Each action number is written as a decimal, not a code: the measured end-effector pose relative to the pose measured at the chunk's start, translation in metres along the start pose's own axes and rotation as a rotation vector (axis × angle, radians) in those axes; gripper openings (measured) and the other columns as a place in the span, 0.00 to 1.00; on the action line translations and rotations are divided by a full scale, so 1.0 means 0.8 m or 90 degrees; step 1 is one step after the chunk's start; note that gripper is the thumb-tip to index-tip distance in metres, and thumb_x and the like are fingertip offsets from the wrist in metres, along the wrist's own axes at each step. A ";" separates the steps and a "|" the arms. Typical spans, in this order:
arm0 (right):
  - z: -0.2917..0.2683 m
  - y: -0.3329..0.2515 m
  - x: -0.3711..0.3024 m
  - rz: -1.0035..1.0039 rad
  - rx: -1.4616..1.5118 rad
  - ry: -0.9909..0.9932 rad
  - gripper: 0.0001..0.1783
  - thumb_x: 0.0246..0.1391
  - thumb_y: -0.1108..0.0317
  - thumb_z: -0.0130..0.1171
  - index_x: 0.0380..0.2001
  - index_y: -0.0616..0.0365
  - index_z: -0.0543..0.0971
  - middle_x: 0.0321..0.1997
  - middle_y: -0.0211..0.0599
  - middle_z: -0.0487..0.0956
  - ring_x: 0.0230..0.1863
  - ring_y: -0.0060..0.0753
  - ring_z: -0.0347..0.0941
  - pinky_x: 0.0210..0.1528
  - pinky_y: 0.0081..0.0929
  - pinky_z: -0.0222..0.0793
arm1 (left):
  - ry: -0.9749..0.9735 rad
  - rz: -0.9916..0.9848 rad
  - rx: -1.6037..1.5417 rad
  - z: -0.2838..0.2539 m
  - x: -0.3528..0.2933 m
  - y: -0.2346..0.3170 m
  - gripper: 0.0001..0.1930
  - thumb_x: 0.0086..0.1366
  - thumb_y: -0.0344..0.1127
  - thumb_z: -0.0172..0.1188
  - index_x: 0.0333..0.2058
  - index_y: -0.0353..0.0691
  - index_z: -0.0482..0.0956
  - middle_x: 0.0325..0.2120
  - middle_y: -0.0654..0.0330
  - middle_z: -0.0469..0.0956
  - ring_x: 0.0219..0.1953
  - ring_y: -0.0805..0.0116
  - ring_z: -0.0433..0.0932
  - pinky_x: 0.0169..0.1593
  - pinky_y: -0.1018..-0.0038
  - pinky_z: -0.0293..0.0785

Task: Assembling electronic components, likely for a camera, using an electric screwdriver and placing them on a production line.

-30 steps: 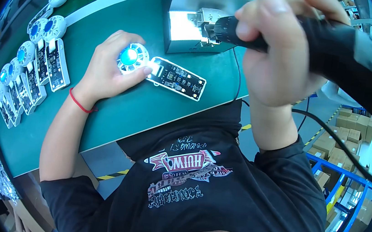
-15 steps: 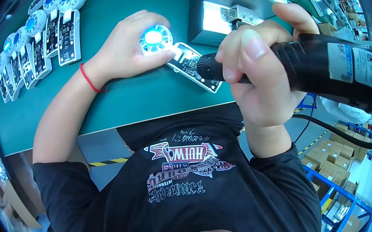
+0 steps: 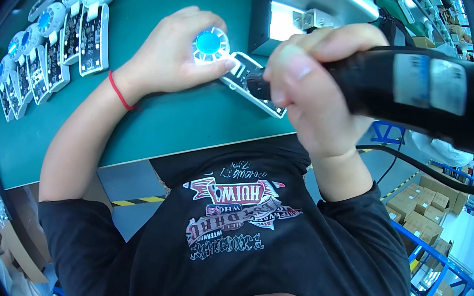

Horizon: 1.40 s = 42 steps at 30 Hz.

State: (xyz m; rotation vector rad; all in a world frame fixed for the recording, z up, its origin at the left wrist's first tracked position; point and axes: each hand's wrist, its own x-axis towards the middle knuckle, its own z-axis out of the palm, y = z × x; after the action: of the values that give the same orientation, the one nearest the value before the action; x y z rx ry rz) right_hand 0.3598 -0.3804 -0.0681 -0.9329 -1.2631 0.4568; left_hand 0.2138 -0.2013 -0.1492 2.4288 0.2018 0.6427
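Note:
My left hand [image 3: 169,52] is closed around the round end of a white device [image 3: 210,44]. That end has a blue disc in its middle and slots around it. From it a long white housing reaches right, with a dark circuit board [image 3: 244,77] exposed in it. My right hand [image 3: 322,96] grips a thick black electric screwdriver [image 3: 373,81], held nearly level with its cable end to the right. The screwdriver's tip points down at the board; my fingers and the nose of the tool hide the exact contact spot.
Several similar white devices with bare boards [image 3: 92,44] lie in a row on the green mat [image 3: 152,121] at the left. A grey box-shaped machine [image 3: 317,5] stands behind my right hand. A black cable [image 3: 422,164] hangs at the right, above cartons [image 3: 417,206] and blue racks.
My right hand's raised finger has come down along the screwdriver. The tool has shifted a little left. Glare on the blue disc has faded. My left hand keeps its hold.

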 end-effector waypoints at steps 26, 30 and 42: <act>-0.028 -0.029 -0.038 0.035 0.022 0.138 0.28 0.57 0.79 0.51 0.63 0.63 0.65 0.26 0.35 0.76 0.20 0.28 0.71 0.33 0.30 0.73 | 0.036 -0.021 0.012 -0.007 -0.008 -0.011 0.23 0.53 0.44 0.74 0.43 0.35 0.82 0.35 0.55 0.79 0.30 0.64 0.76 0.34 0.74 0.73; -0.029 -0.023 -0.045 0.029 -0.006 0.142 0.28 0.57 0.79 0.51 0.62 0.63 0.66 0.27 0.34 0.76 0.20 0.27 0.71 0.33 0.30 0.73 | 0.036 -0.029 -0.005 -0.005 -0.009 -0.011 0.23 0.53 0.44 0.74 0.43 0.35 0.82 0.35 0.55 0.79 0.29 0.65 0.77 0.33 0.75 0.73; -0.035 -0.017 -0.047 0.055 -0.033 0.081 0.22 0.56 0.80 0.53 0.54 0.57 0.69 0.27 0.35 0.77 0.21 0.27 0.72 0.34 0.30 0.73 | 0.015 -0.048 0.005 -0.010 -0.003 -0.009 0.22 0.54 0.44 0.73 0.43 0.36 0.82 0.34 0.54 0.79 0.29 0.62 0.76 0.35 0.72 0.74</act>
State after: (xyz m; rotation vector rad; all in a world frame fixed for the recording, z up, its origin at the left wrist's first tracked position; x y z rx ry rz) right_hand 0.3727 -0.4254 -0.0805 -1.0471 -1.1272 0.4276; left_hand 0.2079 -0.1918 -0.1486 2.4098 0.3045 0.6379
